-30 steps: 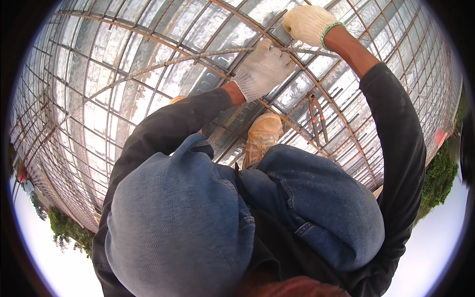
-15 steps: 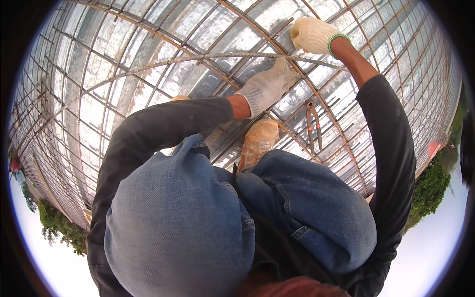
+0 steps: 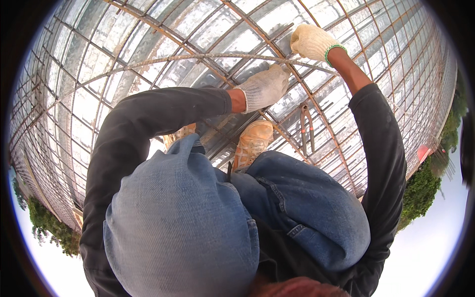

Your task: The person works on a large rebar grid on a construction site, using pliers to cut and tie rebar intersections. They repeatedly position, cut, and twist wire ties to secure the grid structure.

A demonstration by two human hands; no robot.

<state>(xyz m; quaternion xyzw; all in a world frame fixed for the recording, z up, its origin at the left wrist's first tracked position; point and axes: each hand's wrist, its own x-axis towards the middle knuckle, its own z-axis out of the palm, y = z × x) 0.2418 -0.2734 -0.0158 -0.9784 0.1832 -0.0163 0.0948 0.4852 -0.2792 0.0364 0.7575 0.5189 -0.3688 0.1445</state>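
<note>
My left hand (image 3: pixel 264 90), in a pale knitted glove, reaches to a crossing of rusty rebars just under a long ribbed bar (image 3: pixel 173 58). Its fingers look curled in, and what they hold, if anything, is hidden. Beyond it and to the right, my right hand (image 3: pixel 312 43) wears a cream glove with a green cuff edge. That hand is closed like a fist above the rebar mesh (image 3: pixel 247 20); no object shows clearly in it. A pair of pincers (image 3: pixel 307 129) with dark handles and orange-red bands lies on the mesh below my right hand.
Shiny corrugated metal decking (image 3: pixel 143 47) shows beneath the mesh. My tan shoe (image 3: pixel 253 141) rests between the bars, and my bent knees in blue jeans (image 3: pixel 178 218) fill the lower middle. Trees (image 3: pixel 420 193) stand past the decking's edge.
My left hand has drawn back slightly, and its fingers look more curled. The right hand stays closed in nearly the same place. The view has shifted a little.
</note>
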